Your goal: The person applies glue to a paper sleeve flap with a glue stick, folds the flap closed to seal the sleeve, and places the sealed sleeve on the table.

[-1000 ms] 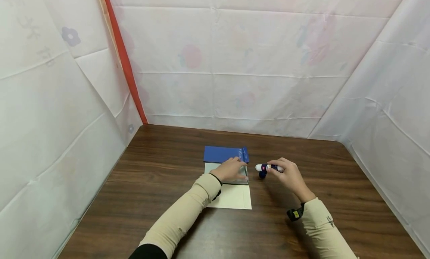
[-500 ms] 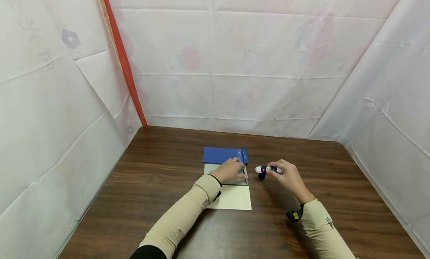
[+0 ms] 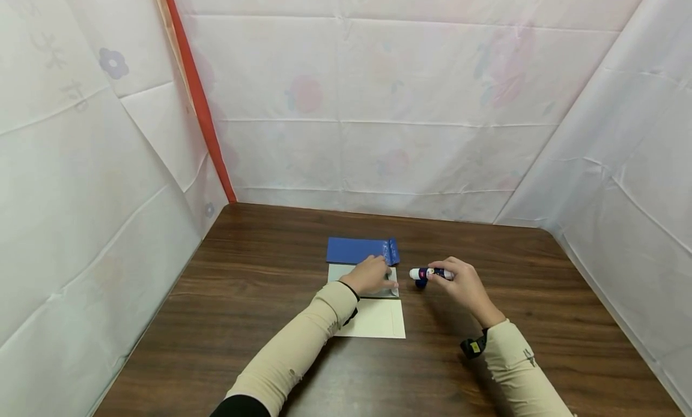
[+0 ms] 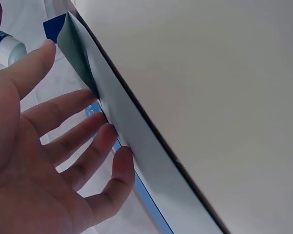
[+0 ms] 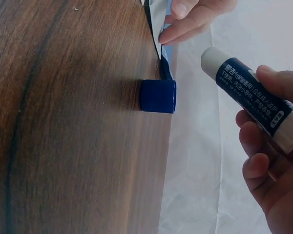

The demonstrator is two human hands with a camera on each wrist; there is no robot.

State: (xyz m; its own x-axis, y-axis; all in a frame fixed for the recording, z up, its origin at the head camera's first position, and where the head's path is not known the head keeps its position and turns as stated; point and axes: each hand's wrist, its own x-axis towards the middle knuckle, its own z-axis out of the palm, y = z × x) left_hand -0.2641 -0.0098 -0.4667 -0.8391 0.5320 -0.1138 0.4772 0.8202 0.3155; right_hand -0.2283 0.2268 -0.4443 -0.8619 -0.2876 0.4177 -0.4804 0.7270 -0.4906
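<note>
My left hand (image 3: pixel 369 275) rests on a pale grey-green envelope (image 3: pixel 339 273). In the left wrist view its fingertips touch the paper near one end, where a flap (image 4: pixel 75 48) stands partly raised beside the thumb. My right hand (image 3: pixel 464 283) holds an uncapped glue stick (image 5: pixel 251 95) between thumb and fingers, its white tip pointing toward the envelope but apart from it. The dark blue label carries white print. A blue glue cap (image 5: pixel 157 96) stands on the table below the glue stick, just right of the envelopes.
A blue envelope (image 3: pixel 354 250) with a shiny creased flap lies behind the grey-green one. In front lies a cream envelope (image 3: pixel 378 321), partly covered by the left forearm. The brown wooden table (image 3: pixel 259 267) is enclosed by white printed sheets (image 3: pixel 346 104) on three sides.
</note>
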